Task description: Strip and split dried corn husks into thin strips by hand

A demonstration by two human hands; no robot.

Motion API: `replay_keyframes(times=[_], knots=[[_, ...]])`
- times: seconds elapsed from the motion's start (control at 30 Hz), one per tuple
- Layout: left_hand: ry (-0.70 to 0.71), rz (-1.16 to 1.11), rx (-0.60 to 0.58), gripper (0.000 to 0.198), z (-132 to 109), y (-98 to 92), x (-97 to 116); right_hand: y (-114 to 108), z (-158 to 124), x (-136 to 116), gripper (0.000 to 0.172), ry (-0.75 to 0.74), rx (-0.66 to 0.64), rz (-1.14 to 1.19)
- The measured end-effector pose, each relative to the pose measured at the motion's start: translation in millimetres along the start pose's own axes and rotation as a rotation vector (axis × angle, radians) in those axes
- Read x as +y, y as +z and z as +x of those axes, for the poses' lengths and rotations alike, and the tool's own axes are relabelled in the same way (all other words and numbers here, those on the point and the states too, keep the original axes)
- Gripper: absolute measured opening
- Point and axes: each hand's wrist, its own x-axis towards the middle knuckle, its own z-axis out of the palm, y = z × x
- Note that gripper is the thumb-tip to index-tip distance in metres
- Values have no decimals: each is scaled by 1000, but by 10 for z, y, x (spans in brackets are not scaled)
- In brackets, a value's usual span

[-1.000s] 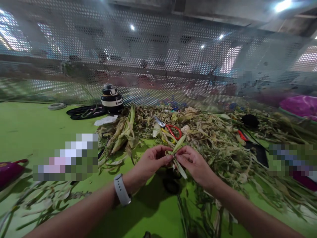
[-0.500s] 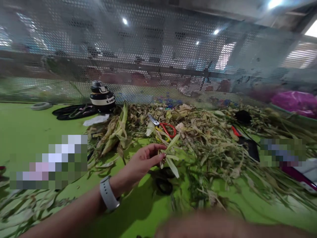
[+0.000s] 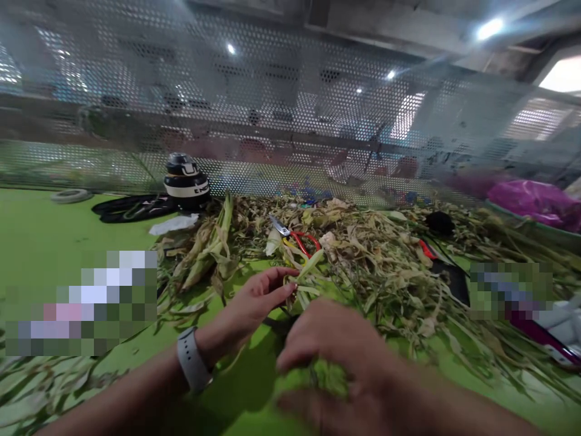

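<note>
My left hand [image 3: 267, 297], with a pale watch strap on its wrist, pinches a small bunch of pale green leaf strips [image 3: 311, 266] above the green table. Just to the right and nearer to me is my right hand [image 3: 336, 351], smeared by motion. Its thumb and fingers look spread, with table and greenery showing through the gap. The right hand partly covers a dark object [image 3: 279, 327] under the leaf strips. Beyond my left hand, red-handled scissors [image 3: 304, 242] lie on the dried leaves.
Dried leaves and stalks [image 3: 385, 248] spread over the green table [image 3: 36, 230]. A black jar-like container [image 3: 187, 184] stands at the back left, near a white tissue [image 3: 175, 224]. Purple plastic [image 3: 531, 200] sits at right. A perforated screen [image 3: 272, 121] rises behind.
My right hand has come up from the bottom edge towards my left hand, now hiding part of the leaf strips and the dark object. My left hand keeps its pinch. The view has shifted slightly.
</note>
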Motion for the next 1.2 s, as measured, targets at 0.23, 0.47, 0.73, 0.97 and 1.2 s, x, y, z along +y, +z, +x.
replay_keyframes(times=[0.23, 0.47, 0.73, 0.97, 1.2], knots=[[1, -33, -95, 34, 32, -35, -24, -365, 305, 394, 26, -149, -226, -688], [224, 383, -151, 24, -36, 11, 9, -179, 292, 561, 15, -252, -22, -690], [400, 609, -101, 26, -86, 28, 97, -14, 306, 760, 18, 307, 136, -142], [43, -66, -77, 25, -71, 106, -7, 183, 259, 752, 19, 428, 371, 185], [70, -141, 31, 24, 10, 56, -33, 178, 270, 736, 18, 519, 415, 590]])
